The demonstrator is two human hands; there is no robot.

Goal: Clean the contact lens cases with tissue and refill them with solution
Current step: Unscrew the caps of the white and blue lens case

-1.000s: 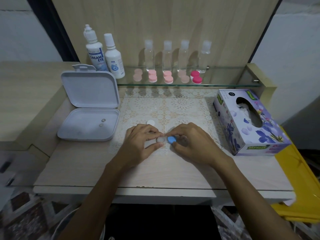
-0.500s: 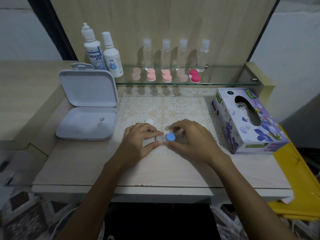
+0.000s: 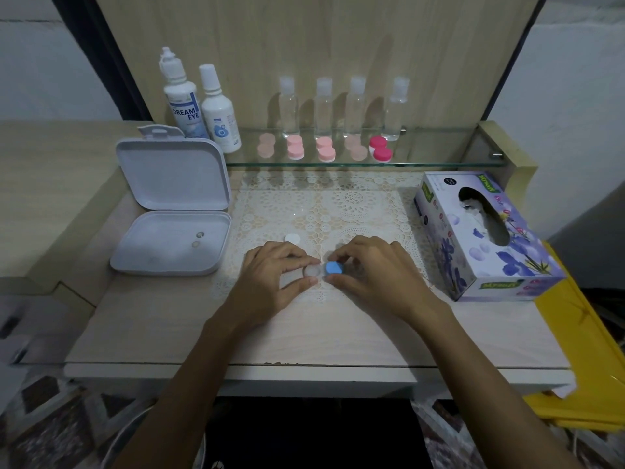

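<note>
Both hands palm-down at mid-counter on the lace mat (image 3: 338,211), left hand (image 3: 270,279) pinching the lens case (image 3: 313,270) by its uncapped well, right hand (image 3: 368,275) pinching the blue cap (image 3: 334,267), right well hidden beneath, well contents indiscernible

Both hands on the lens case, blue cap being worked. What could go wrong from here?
1. The left hand pinches the open white well while the right hand grips the blue cap; a slip might tip the lens case.
2. The loose white cap lies on the lace mat behind the left hand; a knuckle may knock it away.
3. Two small round pieces sit in the open white box; a bump could scatter them.
</note>
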